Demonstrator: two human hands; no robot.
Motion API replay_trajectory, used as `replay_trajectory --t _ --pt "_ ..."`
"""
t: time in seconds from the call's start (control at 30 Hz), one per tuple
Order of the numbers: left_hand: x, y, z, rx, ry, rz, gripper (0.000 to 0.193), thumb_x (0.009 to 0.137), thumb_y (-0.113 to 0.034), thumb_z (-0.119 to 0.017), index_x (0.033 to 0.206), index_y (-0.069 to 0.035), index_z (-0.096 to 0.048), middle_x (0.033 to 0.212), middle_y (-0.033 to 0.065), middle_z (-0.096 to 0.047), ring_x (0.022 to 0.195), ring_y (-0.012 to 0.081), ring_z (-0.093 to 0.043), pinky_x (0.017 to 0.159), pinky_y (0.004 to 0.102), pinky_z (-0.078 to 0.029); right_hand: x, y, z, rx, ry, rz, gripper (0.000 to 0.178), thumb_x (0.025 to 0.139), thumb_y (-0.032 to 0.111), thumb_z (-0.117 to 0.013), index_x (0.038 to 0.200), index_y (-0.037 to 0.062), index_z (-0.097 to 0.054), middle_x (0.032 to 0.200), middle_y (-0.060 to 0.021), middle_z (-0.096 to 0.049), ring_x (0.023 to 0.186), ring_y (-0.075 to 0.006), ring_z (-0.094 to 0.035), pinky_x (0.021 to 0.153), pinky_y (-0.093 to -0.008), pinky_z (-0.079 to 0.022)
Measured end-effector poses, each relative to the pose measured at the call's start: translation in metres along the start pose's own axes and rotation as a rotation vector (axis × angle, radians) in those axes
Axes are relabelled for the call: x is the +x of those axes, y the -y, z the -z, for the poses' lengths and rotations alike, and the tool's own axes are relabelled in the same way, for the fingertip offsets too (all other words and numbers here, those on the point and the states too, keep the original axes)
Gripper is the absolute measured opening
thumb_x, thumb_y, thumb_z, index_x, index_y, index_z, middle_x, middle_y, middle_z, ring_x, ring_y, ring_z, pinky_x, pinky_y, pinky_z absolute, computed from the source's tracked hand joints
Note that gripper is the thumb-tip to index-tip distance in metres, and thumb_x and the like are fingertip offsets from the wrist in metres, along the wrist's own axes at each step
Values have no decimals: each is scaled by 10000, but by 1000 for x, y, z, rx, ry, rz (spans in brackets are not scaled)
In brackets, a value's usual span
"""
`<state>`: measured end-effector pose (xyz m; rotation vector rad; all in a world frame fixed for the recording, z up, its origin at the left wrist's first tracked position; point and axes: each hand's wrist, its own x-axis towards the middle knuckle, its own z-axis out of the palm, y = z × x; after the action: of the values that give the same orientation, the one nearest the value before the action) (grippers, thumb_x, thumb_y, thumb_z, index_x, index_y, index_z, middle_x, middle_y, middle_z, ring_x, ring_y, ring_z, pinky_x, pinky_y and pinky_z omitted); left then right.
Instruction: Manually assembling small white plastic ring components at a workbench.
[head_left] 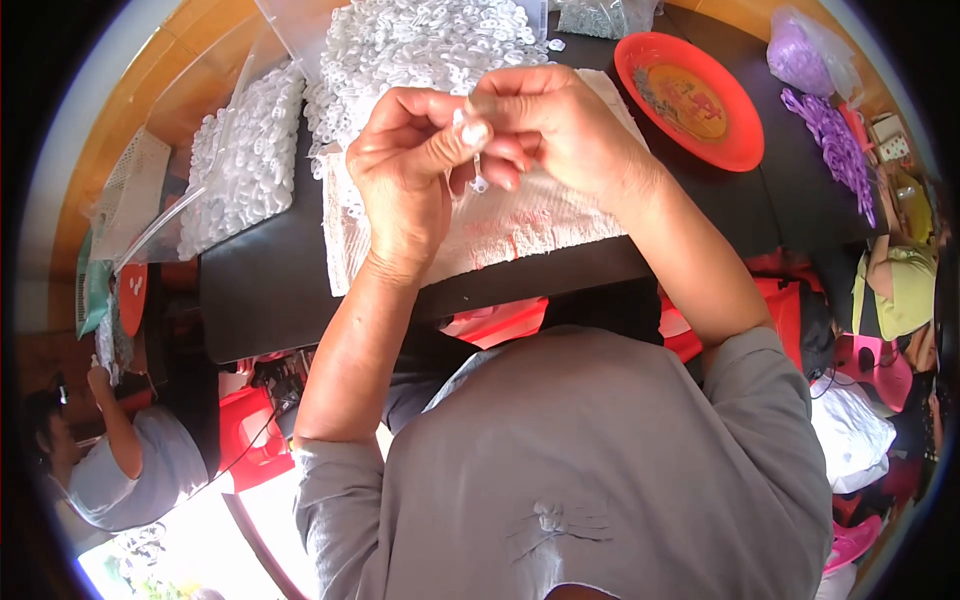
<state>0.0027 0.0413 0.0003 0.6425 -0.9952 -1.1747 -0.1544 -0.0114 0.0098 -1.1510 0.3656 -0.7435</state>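
Observation:
My left hand and my right hand meet over a pale woven cloth on the dark table. Thumb and forefinger of the left are pinched on a small white plastic piece. Against those fingertips press the closed fingers of the right hand, and what they grip is hidden. Just below the fingers dangles a small clear-white piece. Beyond my hands spreads a large heap of small white plastic pieces, looped in shape, some lying on the cloth.
A clear bag of white pieces lies left on the dark table. At the right are a red oval tray with small metallic bits, a purple bundle and a purple bag. Other people sit at both sides.

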Motion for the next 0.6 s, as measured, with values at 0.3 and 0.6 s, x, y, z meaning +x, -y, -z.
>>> replay_trajectory --t 0.3,0.6 --pt "23 -130 49 635 -430 -564 112 782 25 -699 889 43 -674 720 102 -646 525 136 -562 456 222 -379 -4 1 32 -999 -386 257 104 877 127 -661 845 29 -649 631 26 -531 561 -50 -466 530 -215 -389" --pt "34 -113 86 1619 -376 -843 118 800 -54 -740 915 -43 -716 849 8 -673 714 107 -612 604 206 -482 -14 19 23 -927 -407 278 110 863 122 -665 873 18 -632 668 30 -538 605 -44 -472 556 -228 -404"
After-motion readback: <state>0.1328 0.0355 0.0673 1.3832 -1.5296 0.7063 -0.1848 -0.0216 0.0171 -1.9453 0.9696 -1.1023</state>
